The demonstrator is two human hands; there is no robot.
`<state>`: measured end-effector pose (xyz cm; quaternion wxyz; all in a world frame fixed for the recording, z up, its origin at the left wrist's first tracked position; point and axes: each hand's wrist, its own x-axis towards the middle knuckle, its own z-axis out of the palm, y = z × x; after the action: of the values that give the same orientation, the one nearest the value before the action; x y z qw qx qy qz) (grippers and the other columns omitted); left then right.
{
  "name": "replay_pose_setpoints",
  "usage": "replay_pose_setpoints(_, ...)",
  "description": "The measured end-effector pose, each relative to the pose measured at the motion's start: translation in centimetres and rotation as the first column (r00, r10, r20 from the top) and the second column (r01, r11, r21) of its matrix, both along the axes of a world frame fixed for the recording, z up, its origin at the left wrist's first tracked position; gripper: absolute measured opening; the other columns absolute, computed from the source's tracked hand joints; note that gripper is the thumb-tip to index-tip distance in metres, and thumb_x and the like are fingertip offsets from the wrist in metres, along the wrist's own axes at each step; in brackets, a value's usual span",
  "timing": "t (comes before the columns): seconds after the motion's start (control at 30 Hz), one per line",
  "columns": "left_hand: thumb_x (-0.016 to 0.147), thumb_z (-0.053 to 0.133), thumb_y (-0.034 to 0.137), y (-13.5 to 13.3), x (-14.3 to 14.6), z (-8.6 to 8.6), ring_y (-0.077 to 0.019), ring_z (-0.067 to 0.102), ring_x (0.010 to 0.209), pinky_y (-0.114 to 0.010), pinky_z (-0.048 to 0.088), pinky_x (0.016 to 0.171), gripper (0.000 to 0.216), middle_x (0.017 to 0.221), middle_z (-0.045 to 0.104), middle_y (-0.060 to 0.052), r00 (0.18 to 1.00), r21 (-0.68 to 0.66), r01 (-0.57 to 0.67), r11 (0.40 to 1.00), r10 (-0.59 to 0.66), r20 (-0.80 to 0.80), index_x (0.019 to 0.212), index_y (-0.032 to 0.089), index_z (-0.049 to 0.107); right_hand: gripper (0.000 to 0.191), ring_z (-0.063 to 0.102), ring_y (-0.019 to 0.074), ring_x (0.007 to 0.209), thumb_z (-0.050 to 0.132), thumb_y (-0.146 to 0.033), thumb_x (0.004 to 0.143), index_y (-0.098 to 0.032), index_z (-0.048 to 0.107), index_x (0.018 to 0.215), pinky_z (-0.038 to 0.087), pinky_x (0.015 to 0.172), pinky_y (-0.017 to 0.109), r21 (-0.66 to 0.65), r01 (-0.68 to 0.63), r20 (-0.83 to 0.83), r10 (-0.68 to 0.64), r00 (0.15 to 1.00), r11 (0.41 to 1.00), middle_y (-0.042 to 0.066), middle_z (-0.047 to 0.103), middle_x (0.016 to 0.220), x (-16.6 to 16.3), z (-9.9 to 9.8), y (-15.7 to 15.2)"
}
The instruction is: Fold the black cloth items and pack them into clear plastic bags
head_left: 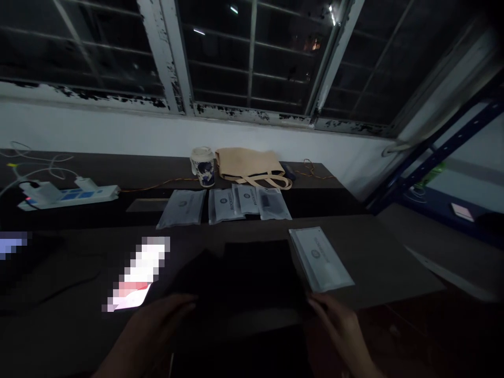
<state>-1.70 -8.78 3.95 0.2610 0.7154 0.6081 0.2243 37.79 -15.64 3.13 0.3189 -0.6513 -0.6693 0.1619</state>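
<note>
A black folded cloth lies on the dark table right in front of me. My left hand rests at its near left edge, fingers stretched toward it. My right hand touches its near right corner, fingers extended. A clear plastic packet with a round logo lies just right of the cloth. The dim light hides whether either hand grips the fabric.
Several more clear packets lie in a row farther back. Behind them stand a paper cup and a tan tote bag. A lit phone lies to the left, a power strip at far left, and windows above.
</note>
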Motion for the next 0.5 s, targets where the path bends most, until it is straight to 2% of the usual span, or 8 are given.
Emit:
replay_pose_setpoints(0.07,0.080,0.049,0.050,4.1,1.4,2.2,-0.0232,0.066,0.089,-0.032,0.052,0.079,0.031,0.096,0.072,0.000,1.000,-0.020,-0.002,1.000,0.003,0.025,0.097,0.030,0.066,0.026,0.065,0.0218,0.097,0.045,-0.037,0.091,-0.025,0.065,0.102,0.053,0.082,0.032,0.032,0.080,0.028,-0.081,0.996,0.996,0.005,0.070,0.102,-0.4,1.7,4.5)
replay_pose_setpoints(0.13,0.081,0.047,0.053,8.1,2.7,3.5,-0.0248,0.065,0.090,-0.033,0.049,0.081,0.035,0.095,0.071,-0.001,1.000,0.015,0.012,1.000,-0.012,-0.006,0.092,0.026,0.066,0.026,0.065,0.0205,0.096,0.044,-0.034,0.092,-0.021,0.064,0.102,0.050,0.082,0.029,-0.055,0.144,0.181,-0.132,0.975,0.988,0.005,0.070,0.101,-0.9,2.6,9.5)
replay_pose_setpoints(0.23,0.083,0.044,0.053,12.1,3.8,3.6,-0.0247,0.065,0.091,-0.032,0.047,0.082,0.037,0.094,0.072,-0.002,0.999,-0.005,0.041,0.999,-0.041,-0.001,0.091,0.025,0.067,0.023,0.067,0.0207,0.090,0.044,-0.027,0.093,-0.019,0.065,0.098,0.048,0.079,0.029,-0.087,0.212,0.267,-0.182,0.946,0.973,0.008,0.071,0.094,-1.8,2.0,15.3)
replay_pose_setpoints(0.33,0.081,0.045,0.055,13.5,3.5,2.2,-0.0243,0.065,0.094,-0.030,0.046,0.083,0.040,0.097,0.072,-0.003,0.999,-0.092,0.035,0.995,-0.031,0.038,0.091,0.023,0.068,0.023,0.067,0.0219,0.085,0.043,-0.022,0.093,-0.016,0.065,0.096,0.047,0.072,0.029,-0.095,0.288,0.333,-0.242,0.911,0.953,0.012,0.070,0.090,-2.6,0.2,17.7)
replay_pose_setpoints(0.43,0.076,0.051,0.058,13.2,2.1,0.8,-0.0239,0.066,0.091,-0.030,0.048,0.080,0.043,0.096,0.071,-0.004,0.998,-0.190,0.048,0.981,-0.042,0.036,0.092,0.022,0.067,0.025,0.067,0.0207,0.081,0.040,-0.023,0.094,-0.016,0.064,0.098,0.046,0.066,0.027,-0.091,0.336,0.386,-0.278,0.879,0.937,0.013,0.068,0.093,-3.0,-1.5,18.0)
replay_pose_setpoints(0.5,0.074,0.054,0.056,12.7,1.2,0.5,-0.0235,0.066,0.087,-0.030,0.048,0.076,0.041,0.092,0.071,-0.003,0.999,-0.190,0.030,0.981,-0.027,0.017,0.091,0.022,0.066,0.025,0.067,0.0198,0.080,0.038,-0.024,0.095,-0.017,0.062,0.099,0.046,0.064,0.026,-0.084,0.329,0.410,-0.269,0.872,0.941,0.013,0.067,0.095,-2.9,-2.1,17.9)
